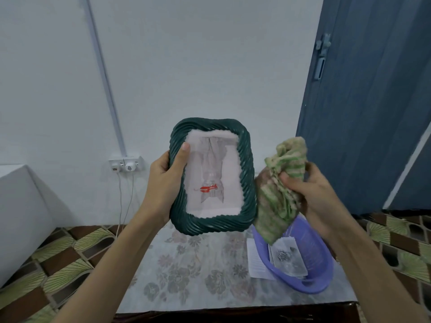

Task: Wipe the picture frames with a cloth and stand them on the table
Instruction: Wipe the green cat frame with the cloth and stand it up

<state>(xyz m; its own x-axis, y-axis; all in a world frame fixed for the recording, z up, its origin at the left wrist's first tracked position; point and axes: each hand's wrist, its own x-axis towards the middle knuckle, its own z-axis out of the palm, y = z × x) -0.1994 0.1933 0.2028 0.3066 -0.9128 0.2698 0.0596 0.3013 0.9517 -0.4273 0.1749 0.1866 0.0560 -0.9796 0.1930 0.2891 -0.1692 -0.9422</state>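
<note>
A dark green picture frame [245, 159] with a twisted rope-like border is held up above the table, its picture upside down. My left hand [163, 180] grips the frame's left edge, thumb lying on the glass. My right hand [312, 192] holds a bunched green and beige striped cloth [279, 183] just right of the frame, apart from the glass. Another frame [288, 258] with a grey picture lies inside the purple basket [319, 283].
The small table [186, 276] has a floral cover. A white sheet of paper [255, 262] lies under the basket's left side. A wall socket [126, 163] with cables sits at the back left, a blue door [363, 113] at the right, a white box [21, 206] at the left.
</note>
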